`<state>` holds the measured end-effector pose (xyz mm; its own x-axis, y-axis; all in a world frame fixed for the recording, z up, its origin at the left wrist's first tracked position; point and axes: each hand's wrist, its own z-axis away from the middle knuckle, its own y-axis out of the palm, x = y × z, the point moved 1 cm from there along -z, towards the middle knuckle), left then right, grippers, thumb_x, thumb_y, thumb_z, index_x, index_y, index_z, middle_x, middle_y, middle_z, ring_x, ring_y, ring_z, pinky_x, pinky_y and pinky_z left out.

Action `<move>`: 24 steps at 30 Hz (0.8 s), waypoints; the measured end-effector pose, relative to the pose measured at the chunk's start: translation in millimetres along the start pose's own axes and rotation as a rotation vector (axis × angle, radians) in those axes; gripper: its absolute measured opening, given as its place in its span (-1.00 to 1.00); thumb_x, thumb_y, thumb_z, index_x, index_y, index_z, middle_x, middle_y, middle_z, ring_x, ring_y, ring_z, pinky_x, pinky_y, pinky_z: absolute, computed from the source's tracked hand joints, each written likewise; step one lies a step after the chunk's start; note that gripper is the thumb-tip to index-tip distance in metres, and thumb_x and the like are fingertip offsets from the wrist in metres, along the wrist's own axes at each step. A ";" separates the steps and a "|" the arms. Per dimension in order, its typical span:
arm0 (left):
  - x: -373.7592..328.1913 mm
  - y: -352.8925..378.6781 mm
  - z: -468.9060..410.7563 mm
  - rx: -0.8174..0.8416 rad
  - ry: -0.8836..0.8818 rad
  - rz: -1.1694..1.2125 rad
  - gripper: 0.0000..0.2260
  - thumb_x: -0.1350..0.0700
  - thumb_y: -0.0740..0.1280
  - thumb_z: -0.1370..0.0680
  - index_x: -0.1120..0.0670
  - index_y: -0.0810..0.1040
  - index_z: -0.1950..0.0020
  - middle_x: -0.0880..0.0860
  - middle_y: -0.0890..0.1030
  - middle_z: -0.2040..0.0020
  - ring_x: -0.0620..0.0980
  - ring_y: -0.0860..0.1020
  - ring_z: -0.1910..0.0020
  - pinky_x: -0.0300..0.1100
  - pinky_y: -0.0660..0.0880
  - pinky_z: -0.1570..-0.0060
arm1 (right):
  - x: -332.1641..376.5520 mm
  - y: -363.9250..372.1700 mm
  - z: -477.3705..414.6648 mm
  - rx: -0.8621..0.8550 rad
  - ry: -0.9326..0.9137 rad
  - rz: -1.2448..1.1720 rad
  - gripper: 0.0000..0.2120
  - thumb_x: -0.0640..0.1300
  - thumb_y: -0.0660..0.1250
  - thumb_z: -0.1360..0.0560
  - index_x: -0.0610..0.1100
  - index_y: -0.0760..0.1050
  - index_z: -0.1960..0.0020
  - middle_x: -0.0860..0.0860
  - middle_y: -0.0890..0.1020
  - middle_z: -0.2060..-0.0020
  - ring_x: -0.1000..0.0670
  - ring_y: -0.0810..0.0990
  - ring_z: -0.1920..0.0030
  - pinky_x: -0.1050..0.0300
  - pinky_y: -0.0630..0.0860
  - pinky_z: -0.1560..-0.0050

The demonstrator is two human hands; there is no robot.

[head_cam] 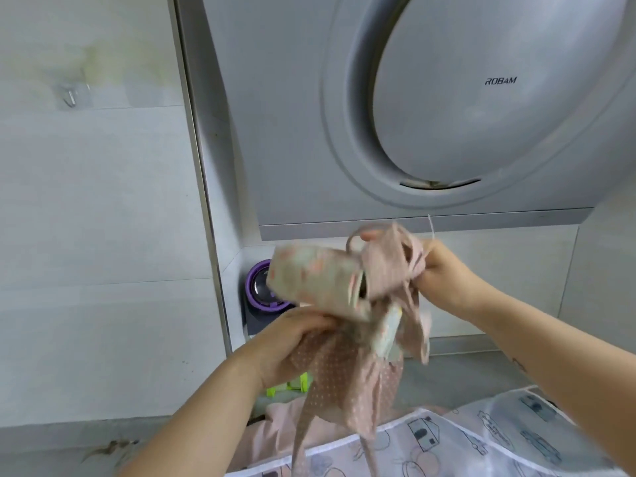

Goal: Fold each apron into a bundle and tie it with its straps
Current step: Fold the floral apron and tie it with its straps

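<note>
Curling round the dotted cloth at lower centre, the left grip (pixel 292 342) steadies the apron (pixel 316 284) bundle, held aloft mid-frame; right of centre, the right grip (pixel 437 270) pinches a strap (pixel 411 247), probably to wind it round.

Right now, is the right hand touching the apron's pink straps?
Touching. The head view shows the right hand pinching the pink straps, fingers curled round them beside the rolled apron.
</note>
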<state>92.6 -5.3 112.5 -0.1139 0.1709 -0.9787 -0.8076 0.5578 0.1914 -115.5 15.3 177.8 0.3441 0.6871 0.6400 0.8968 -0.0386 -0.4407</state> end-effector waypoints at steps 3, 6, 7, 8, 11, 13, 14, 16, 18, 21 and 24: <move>-3.7 -1.5 8.8 0.210 0.033 0.110 -0.78 0.05 0.37 -0.50 0.17 0.70 0.02 0.11 0.65 -0.06 0.00 0.62 -0.01 -0.15 0.53 -0.03 | 2.0 -5.8 0.6 0.133 -0.144 0.338 -0.54 -0.26 0.39 -0.43 0.05 0.44 -0.27 0.15 0.43 -0.27 0.28 0.41 -0.25 0.45 0.29 -0.24; -6.5 2.5 7.5 0.163 -0.009 0.238 -0.43 -0.33 0.19 -0.43 0.10 0.71 -0.03 0.11 0.66 -0.11 0.04 0.64 -0.06 -0.07 0.54 -0.07 | -4.0 -1.4 0.7 0.209 -0.023 0.261 -0.33 -0.01 0.46 -0.36 0.08 0.26 -0.40 0.28 0.43 -0.23 0.14 0.49 -0.25 0.50 0.28 -0.23; -8.5 4.5 8.5 0.087 0.018 0.240 -0.43 -0.34 0.19 -0.38 0.07 0.73 0.03 0.11 0.67 -0.09 0.02 0.65 -0.03 -0.09 0.54 -0.07 | -2.4 3.2 1.2 0.213 0.067 0.101 -0.32 0.01 0.46 -0.32 0.01 0.34 -0.40 0.24 0.51 -0.17 0.11 0.58 -0.14 0.44 0.39 -0.17; -11.6 6.4 5.6 0.054 0.051 0.227 -0.47 -0.33 0.20 -0.34 0.05 0.74 0.11 0.10 0.68 -0.05 -0.01 0.67 0.01 -0.14 0.56 -0.02 | -2.5 8.2 3.4 0.213 0.085 0.002 -0.38 0.02 0.42 -0.31 -0.02 0.42 -0.35 0.19 0.57 -0.12 0.12 0.62 -0.04 0.37 0.47 -0.11; -13.3 6.1 2.1 -0.012 0.070 0.056 -0.48 -0.38 0.38 -0.29 0.00 0.73 0.03 0.06 0.68 -0.08 -0.05 0.64 -0.07 -0.18 0.54 0.00 | -5.4 17.6 10.1 0.240 -0.102 0.307 -0.60 0.09 0.39 -0.35 0.19 0.48 -0.19 0.22 0.51 -0.19 0.21 0.54 -0.15 0.27 0.43 -0.21; -12.0 7.4 8.1 -0.002 0.025 0.002 -0.52 -0.31 0.44 -0.30 -0.01 0.69 -0.04 0.06 0.68 -0.07 -0.01 0.65 -0.05 -0.13 0.53 -0.01 | -8.4 16.4 9.5 0.252 -0.108 0.349 -0.60 0.03 0.43 -0.37 0.23 0.48 -0.18 0.21 0.47 -0.18 0.22 0.46 -0.23 0.29 0.35 -0.28; -8.7 6.0 11.0 0.032 0.006 -0.018 -0.60 -0.24 0.43 -0.35 0.00 0.68 -0.03 0.07 0.69 -0.04 0.01 0.67 0.00 -0.11 0.55 0.01 | -8.0 18.8 5.5 0.236 -0.080 0.313 -0.62 -0.03 0.44 -0.38 0.22 0.50 -0.17 0.19 0.47 -0.17 0.23 0.46 -0.23 0.32 0.33 -0.28; -7.5 9.0 17.2 0.078 0.001 -0.019 -0.74 -0.06 0.40 -0.36 0.04 0.70 0.06 0.10 0.70 0.05 0.02 0.68 0.12 -0.14 0.60 0.14 | -16.1 20.8 -3.7 0.195 -0.013 0.203 -0.63 -0.14 0.47 -0.37 0.08 0.56 -0.14 0.11 0.53 -0.11 0.17 0.49 -0.22 0.35 0.35 -0.25; -5.8 7.9 19.2 0.095 0.050 -0.033 -0.72 0.08 0.41 -0.31 0.11 0.67 0.01 0.13 0.70 0.06 0.04 0.68 0.15 -0.16 0.60 0.21 | -16.2 21.6 -11.1 0.191 0.189 -0.055 -0.67 -0.25 0.45 -0.35 -0.10 0.58 -0.11 0.06 0.58 0.01 0.08 0.56 -0.18 0.34 0.44 -0.14; -5.7 8.6 22.2 0.121 0.081 -0.032 -0.51 0.11 0.43 -0.22 0.14 0.56 -0.14 0.15 0.68 -0.01 0.08 0.67 0.07 -0.12 0.60 0.17 | -19.5 22.9 -9.1 0.162 0.163 -0.156 -0.74 -0.43 0.28 -0.48 -0.15 0.57 -0.05 0.03 0.62 -0.01 0.12 0.62 -0.02 0.30 0.52 -0.06; -4.0 8.9 24.8 0.136 0.087 0.059 -0.53 0.16 0.41 -0.17 0.16 0.60 -0.08 0.16 0.68 0.04 0.08 0.68 0.13 -0.13 0.60 0.25 | -32.2 22.3 -8.0 0.067 0.246 -0.357 -0.68 -0.49 0.15 -0.50 -0.18 0.57 -0.01 -0.08 0.65 0.08 0.02 0.66 0.11 0.20 0.59 0.05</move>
<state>100.3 19.1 119.9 -0.2129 0.1391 -0.9671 -0.7129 0.6547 0.2511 -104.3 -13.5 152.4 0.0789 0.4552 0.8869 0.9542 0.2231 -0.1994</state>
